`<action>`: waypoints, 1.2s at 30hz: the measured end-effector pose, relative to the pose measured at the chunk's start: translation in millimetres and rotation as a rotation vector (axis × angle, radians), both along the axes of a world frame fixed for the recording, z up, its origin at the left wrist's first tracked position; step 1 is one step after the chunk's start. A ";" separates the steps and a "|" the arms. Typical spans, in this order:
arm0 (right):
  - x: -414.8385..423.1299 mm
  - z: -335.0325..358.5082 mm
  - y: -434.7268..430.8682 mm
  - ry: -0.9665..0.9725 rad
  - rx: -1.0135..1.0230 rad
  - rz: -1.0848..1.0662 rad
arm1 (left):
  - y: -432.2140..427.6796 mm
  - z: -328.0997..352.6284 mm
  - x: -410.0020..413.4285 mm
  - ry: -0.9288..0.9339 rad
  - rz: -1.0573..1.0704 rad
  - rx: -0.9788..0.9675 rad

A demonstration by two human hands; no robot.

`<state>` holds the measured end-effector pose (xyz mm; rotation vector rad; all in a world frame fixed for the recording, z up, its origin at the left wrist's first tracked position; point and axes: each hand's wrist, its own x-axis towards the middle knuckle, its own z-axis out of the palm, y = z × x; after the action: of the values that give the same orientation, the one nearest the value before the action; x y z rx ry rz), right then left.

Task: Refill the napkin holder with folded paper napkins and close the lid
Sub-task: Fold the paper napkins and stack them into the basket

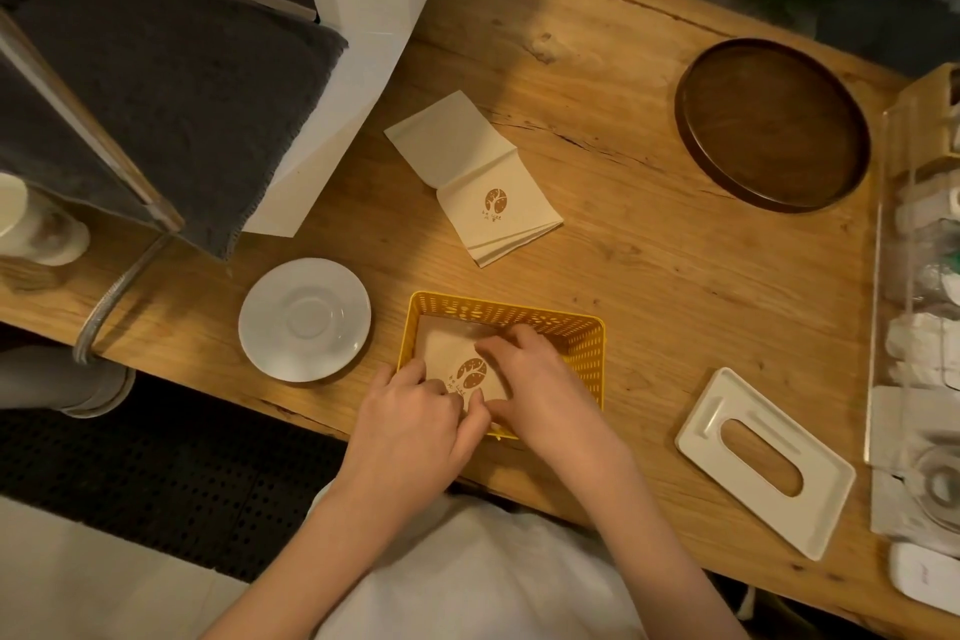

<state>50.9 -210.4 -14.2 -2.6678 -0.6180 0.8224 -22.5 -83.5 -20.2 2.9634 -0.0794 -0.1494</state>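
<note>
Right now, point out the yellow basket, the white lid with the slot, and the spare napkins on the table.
yellow basket (582, 343): head view, far right perforated wall.
white lid (727, 499): head view, flat rim beside the slot.
spare napkins (498, 208): head view, printed top sheet.

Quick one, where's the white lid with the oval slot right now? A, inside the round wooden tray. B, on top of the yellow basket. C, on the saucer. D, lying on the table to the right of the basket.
D: the lid lies flat on the table, to the right of the basket and apart from it, while both hands press napkins into the basket.
</note>
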 end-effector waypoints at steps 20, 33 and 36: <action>3.6 3.9 -3.0 0.006 -0.026 0.086 | 8.5 7.7 0.7 0.062 0.008 -0.238; 53.7 46.9 -28.3 -0.012 0.565 -0.207 | 40.0 22.5 2.0 -0.297 0.205 -0.714; 73.9 42.2 -30.9 0.009 0.606 -0.311 | 46.9 27.8 6.8 -0.344 0.323 -0.740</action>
<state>124.8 -241.3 28.0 -2.1257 -0.3582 0.4632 -15.7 -36.6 7.6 2.1925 0.2460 0.3566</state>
